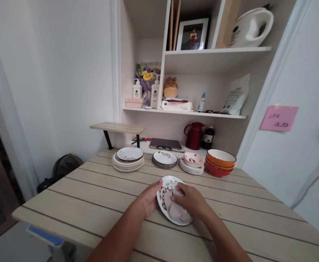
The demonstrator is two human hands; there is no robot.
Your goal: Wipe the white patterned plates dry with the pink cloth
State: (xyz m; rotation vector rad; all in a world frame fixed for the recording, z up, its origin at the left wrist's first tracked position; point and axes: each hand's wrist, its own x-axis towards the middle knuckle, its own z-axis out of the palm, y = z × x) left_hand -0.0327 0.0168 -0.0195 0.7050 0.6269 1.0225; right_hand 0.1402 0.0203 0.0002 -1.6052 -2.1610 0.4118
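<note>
A white plate [162, 208] with a brown floral pattern and a dark rim is tilted above the near part of the table. My left hand [151, 198] grips its left edge, thumb over the rim. A greyish-pink cloth [177, 209] lies crumpled against the plate's face. My right hand [190, 199] pinches this cloth and presses it on the plate. Beyond the hands stands a stack of similar floral plates [165, 158].
On the slatted table [94, 196], a taller plate stack [128, 160] stands left, small dishes [193, 160] and orange and red bowls [221, 162] right. Behind are a red jug [194, 136], a dark bottle [208, 137], a laptop [166, 144] and a raised wooden shelf [118, 127].
</note>
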